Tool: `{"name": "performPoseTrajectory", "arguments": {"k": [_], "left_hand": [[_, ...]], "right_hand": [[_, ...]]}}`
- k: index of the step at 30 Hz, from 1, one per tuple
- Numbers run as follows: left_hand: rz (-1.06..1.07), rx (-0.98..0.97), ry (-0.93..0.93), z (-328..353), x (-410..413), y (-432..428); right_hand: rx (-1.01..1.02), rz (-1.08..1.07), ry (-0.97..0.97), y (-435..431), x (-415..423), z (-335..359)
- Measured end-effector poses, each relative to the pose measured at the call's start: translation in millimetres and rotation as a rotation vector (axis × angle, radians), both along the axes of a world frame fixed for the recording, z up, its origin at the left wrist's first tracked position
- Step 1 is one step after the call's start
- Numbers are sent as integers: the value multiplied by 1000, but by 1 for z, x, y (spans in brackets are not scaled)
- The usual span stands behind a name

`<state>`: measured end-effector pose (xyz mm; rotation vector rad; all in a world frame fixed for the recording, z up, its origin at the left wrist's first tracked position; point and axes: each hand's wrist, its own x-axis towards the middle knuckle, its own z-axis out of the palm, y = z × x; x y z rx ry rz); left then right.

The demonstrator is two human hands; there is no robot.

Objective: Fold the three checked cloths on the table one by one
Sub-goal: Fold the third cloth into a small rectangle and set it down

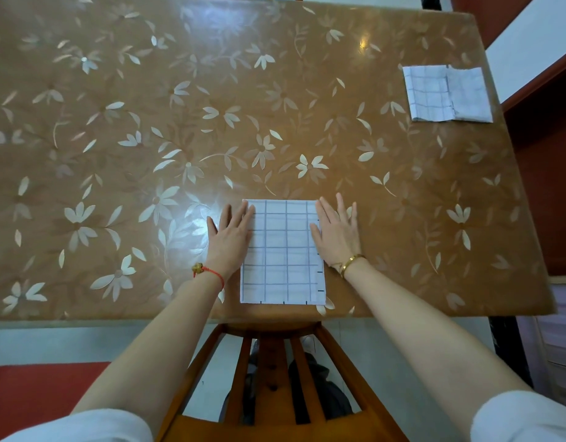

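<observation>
Pressing flat with fingers straight and gripping nothing, the left hand (230, 237) and the right hand (337, 237) lie on either side of the checked cloth (283, 253); each overlaps only the cloth's side edge, the left by its inner fingers, the right by thumb and forefinger, the rest of each resting on the table (179, 122); the cloth sits between them, folded to a rectangle whose long axis runs parallel to the fingers, its near end reaching back past both wrists; neither hand is nearer; I judge this fold is being smoothed or finished; the other folded cloth (447, 94) lies well apart, ahead of and outward from the right hand, which has the shorter reach; one cloth or two there, I cannot tell.
</observation>
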<state>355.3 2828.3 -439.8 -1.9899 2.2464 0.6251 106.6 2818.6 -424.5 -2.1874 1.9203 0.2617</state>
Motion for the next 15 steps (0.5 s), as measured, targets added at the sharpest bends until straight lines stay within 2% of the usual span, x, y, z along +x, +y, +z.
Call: {"name": "performPoseTrajectory", "arguments": {"k": [3,6,11,15], "left_hand": [[-11,10,-23,2,-1,-2],[-13,8,-38,3,-2,-2],[-24,-20,-108,5,-6,3],[-40,-15,-145,8,-8,18]], "right_hand": [[-45,144,-26,-9,30,10],[30,321,-51,-16,66,11],[159,287,-38,-15,92,7],[181,291,-13,-16,89,9]]}}
